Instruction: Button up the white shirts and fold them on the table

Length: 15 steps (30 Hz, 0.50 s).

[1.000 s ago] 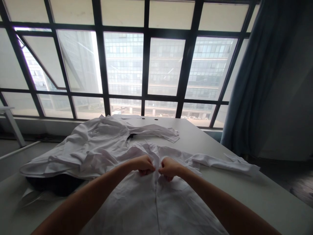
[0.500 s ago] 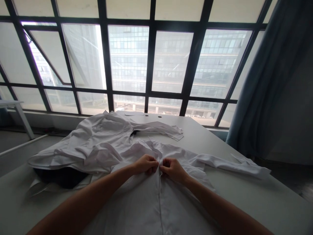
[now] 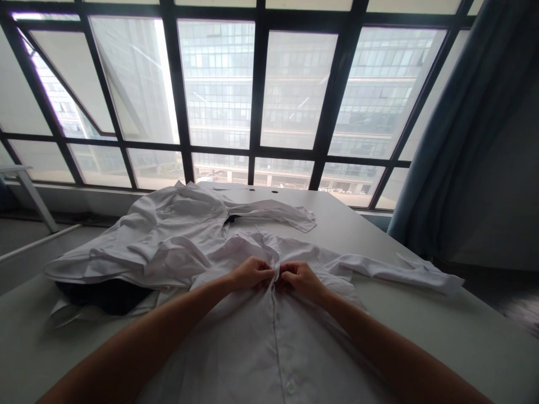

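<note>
Placket [image 3: 275, 331] of the white shirt [image 3: 227, 348] is getting finer handling than a second ago: left hand [image 3: 257, 273] and right hand [image 3: 297, 279] are uncurling from fist-like grips into fingertip pinches, apparently aligning front edges. Shirt is lying near-centre on table [image 3: 471, 331].

- The person's bare left hand [image 3: 254, 273] and bare right hand [image 3: 302, 280] hid part of the front edge they pinched on the near white cloth shirt [image 3: 236, 348], whose nearest end ran off the bottom of the view.
- The crumpled white cloth shirt at far left [image 3: 126, 238] covered part of a flat black thing [image 3: 107, 297], its kind unclear.
- The white slant-legged table [image 3: 36, 199] was cut off at left.
- The long blue-grey cloth curtain [image 3: 435, 157] left the view at the top.
- The dark floor [image 3: 520, 308] at right was blurred.
</note>
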Each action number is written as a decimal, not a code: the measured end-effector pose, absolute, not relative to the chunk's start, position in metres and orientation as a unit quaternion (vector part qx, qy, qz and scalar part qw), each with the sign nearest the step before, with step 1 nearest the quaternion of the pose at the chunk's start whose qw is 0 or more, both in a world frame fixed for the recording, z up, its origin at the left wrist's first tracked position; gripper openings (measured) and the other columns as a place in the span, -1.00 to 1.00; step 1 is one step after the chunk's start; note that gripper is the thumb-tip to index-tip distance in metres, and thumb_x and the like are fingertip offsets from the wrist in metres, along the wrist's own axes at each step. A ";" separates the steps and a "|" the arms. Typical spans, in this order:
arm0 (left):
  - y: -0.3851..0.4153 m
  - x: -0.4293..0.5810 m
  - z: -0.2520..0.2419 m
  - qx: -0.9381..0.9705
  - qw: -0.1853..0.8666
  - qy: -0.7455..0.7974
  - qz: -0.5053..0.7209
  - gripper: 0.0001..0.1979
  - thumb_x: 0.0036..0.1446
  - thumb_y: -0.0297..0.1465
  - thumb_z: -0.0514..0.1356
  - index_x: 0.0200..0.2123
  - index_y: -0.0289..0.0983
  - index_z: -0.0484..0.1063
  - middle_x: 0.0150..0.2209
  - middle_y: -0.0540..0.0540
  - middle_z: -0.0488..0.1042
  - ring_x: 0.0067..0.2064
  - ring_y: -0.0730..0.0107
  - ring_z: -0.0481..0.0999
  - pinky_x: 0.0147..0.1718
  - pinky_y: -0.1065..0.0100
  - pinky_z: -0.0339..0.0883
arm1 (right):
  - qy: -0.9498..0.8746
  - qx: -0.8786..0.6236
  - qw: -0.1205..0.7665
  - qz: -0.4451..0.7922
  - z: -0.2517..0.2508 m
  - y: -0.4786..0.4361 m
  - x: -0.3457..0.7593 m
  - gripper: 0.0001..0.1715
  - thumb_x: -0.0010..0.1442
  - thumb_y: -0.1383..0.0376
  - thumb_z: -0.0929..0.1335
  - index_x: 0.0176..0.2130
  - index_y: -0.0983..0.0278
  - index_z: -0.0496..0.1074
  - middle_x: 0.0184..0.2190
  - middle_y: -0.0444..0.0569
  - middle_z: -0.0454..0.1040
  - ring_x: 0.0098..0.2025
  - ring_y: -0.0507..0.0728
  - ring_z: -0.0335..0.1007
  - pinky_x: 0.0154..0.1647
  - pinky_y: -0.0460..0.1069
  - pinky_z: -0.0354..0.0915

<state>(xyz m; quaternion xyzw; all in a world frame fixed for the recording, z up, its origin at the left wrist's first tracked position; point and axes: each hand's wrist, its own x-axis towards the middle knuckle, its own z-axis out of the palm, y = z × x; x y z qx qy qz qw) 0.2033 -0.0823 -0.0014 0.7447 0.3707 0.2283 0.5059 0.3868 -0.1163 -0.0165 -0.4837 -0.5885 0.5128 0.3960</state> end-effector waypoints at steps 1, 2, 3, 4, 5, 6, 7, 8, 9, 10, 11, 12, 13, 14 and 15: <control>-0.082 0.203 -0.001 0.747 0.506 0.368 0.224 -0.53 -0.08 0.02 0.21 -0.54 -0.32 0.35 -0.64 0.06 0.33 -0.66 0.58 0.21 -0.67 0.48 0.00 | -0.591 -0.483 0.395 0.511 -0.017 -0.116 0.387 -0.83 -0.10 0.25 0.34 -0.46 0.30 0.46 -0.54 -0.13 0.54 -0.45 0.07 0.50 -0.44 -0.10 0.36; -0.082 0.203 -0.001 0.750 0.506 0.366 0.220 -0.53 -0.08 0.02 0.21 -0.54 -0.32 0.36 -0.63 0.05 0.33 -0.65 0.58 0.22 -0.66 0.48 0.01 | -0.596 -0.483 0.394 0.507 -0.017 -0.116 0.387 -0.84 -0.09 0.25 0.35 -0.46 0.30 0.45 -0.53 -0.13 0.54 -0.44 0.07 0.50 -0.44 -0.10 0.36; -0.082 0.203 -0.001 0.751 0.506 0.365 0.217 -0.54 -0.07 0.02 0.21 -0.54 -0.32 0.36 -0.62 0.05 0.33 -0.64 0.58 0.22 -0.66 0.48 0.02 | -0.602 -0.483 0.393 0.499 -0.017 -0.116 0.387 -0.84 -0.08 0.25 0.36 -0.45 0.30 0.45 -0.53 -0.12 0.54 -0.44 0.07 0.50 -0.44 -0.10 0.35; -0.082 0.203 -0.001 0.752 0.505 0.365 0.214 -0.54 -0.07 0.01 0.21 -0.54 -0.32 0.36 -0.62 0.05 0.34 -0.64 0.58 0.23 -0.66 0.48 0.02 | -0.608 -0.485 0.392 0.491 -0.017 -0.116 0.386 -0.85 -0.07 0.24 0.36 -0.46 0.30 0.44 -0.53 -0.12 0.54 -0.44 0.07 0.49 -0.45 -0.10 0.34; -0.082 0.203 -0.001 0.753 0.504 0.365 0.213 -0.55 -0.06 0.00 0.21 -0.54 -0.32 0.36 -0.61 0.04 0.34 -0.64 0.58 0.23 -0.66 0.48 0.03 | -0.614 -0.487 0.391 0.483 -0.017 -0.116 0.386 -0.85 -0.06 0.25 0.36 -0.46 0.30 0.43 -0.53 -0.12 0.53 -0.45 0.06 0.49 -0.46 -0.10 0.34; -0.081 0.203 -0.002 0.755 0.502 0.365 0.211 -0.55 -0.06 -0.01 0.20 -0.53 -0.33 0.37 -0.60 0.04 0.35 -0.63 0.58 0.24 -0.66 0.48 0.03 | -0.620 -0.489 0.389 0.475 -0.017 -0.117 0.386 -0.86 -0.05 0.25 0.36 -0.45 0.30 0.43 -0.53 -0.12 0.53 -0.45 0.06 0.48 -0.46 -0.11 0.33; -0.081 0.202 -0.002 0.756 0.501 0.365 0.210 -0.56 -0.05 -0.02 0.20 -0.51 -0.33 0.39 -0.59 0.03 0.37 -0.63 0.58 0.24 -0.66 0.48 0.04 | -0.625 -0.490 0.387 0.468 -0.017 -0.117 0.386 -0.86 -0.04 0.25 0.36 -0.45 0.30 0.43 -0.53 -0.12 0.53 -0.46 0.06 0.47 -0.47 -0.11 0.33; -0.081 0.202 -0.002 0.757 0.501 0.364 0.208 -0.57 -0.04 -0.03 0.20 -0.49 -0.33 0.40 -0.58 0.02 0.38 -0.63 0.57 0.25 -0.65 0.48 0.05 | -0.630 -0.491 0.386 0.461 -0.017 -0.117 0.385 -0.86 -0.03 0.26 0.37 -0.45 0.30 0.43 -0.53 -0.11 0.53 -0.47 0.05 0.46 -0.47 -0.11 0.33; -0.081 0.201 -0.002 0.758 0.501 0.363 0.206 -0.58 -0.03 -0.04 0.20 -0.47 -0.34 0.41 -0.57 0.02 0.40 -0.63 0.57 0.25 -0.65 0.48 0.06 | -0.634 -0.491 0.385 0.457 -0.017 -0.117 0.385 -0.86 -0.03 0.26 0.37 -0.44 0.30 0.43 -0.54 -0.11 0.53 -0.48 0.05 0.46 -0.48 -0.11 0.32; -0.082 0.201 -0.001 0.758 0.502 0.362 0.205 -0.59 -0.02 -0.05 0.20 -0.47 -0.34 0.41 -0.56 0.01 0.41 -0.62 0.57 0.25 -0.65 0.48 0.06 | -0.636 -0.491 0.385 0.454 -0.017 -0.117 0.385 -0.86 -0.02 0.25 0.37 -0.43 0.30 0.43 -0.54 -0.11 0.52 -0.49 0.04 0.45 -0.49 -0.11 0.32; -0.082 0.201 -0.001 0.758 0.504 0.361 0.203 -0.60 -0.02 -0.06 0.20 -0.47 -0.35 0.42 -0.55 0.01 0.41 -0.62 0.57 0.25 -0.64 0.48 0.06 | -0.637 -0.492 0.386 0.451 -0.017 -0.117 0.385 -0.85 -0.01 0.24 0.37 -0.42 0.31 0.43 -0.55 -0.12 0.52 -0.50 0.04 0.45 -0.50 -0.12 0.31; -0.082 0.200 0.000 0.758 0.507 0.359 0.201 -0.60 -0.02 -0.07 0.20 -0.47 -0.35 0.41 -0.56 0.01 0.42 -0.63 0.58 0.25 -0.64 0.49 0.06 | -0.637 -0.492 0.388 0.448 -0.017 -0.117 0.384 -0.83 0.00 0.23 0.38 -0.41 0.31 0.43 -0.55 -0.12 0.51 -0.51 0.04 0.44 -0.52 -0.12 0.31; -0.083 0.200 0.001 0.757 0.509 0.357 0.200 -0.60 -0.01 -0.08 0.19 -0.48 -0.35 0.41 -0.56 0.00 0.42 -0.63 0.58 0.25 -0.64 0.49 0.06 | -0.640 -0.493 0.390 0.442 -0.018 -0.117 0.384 -0.81 0.00 0.22 0.39 -0.40 0.31 0.43 -0.56 -0.12 0.50 -0.52 0.04 0.44 -0.53 -0.12 0.31; -0.083 0.200 0.002 0.756 0.512 0.357 0.198 -0.60 0.00 -0.07 0.18 -0.49 -0.35 0.41 -0.56 0.00 0.42 -0.63 0.58 0.25 -0.64 0.49 0.06 | -0.645 -0.494 0.392 0.432 -0.018 -0.117 0.384 -0.79 0.01 0.20 0.39 -0.40 0.31 0.43 -0.56 -0.12 0.50 -0.53 0.04 0.43 -0.54 -0.12 0.30; -0.084 0.200 0.002 0.754 0.514 0.358 0.198 -0.59 0.01 -0.07 0.17 -0.50 -0.35 0.41 -0.56 -0.01 0.42 -0.63 0.58 0.25 -0.64 0.49 0.07 | -0.651 -0.495 0.394 0.419 -0.019 -0.117 0.383 -0.77 0.02 0.18 0.40 -0.39 0.31 0.43 -0.56 -0.12 0.49 -0.53 0.04 0.42 -0.54 -0.12 0.30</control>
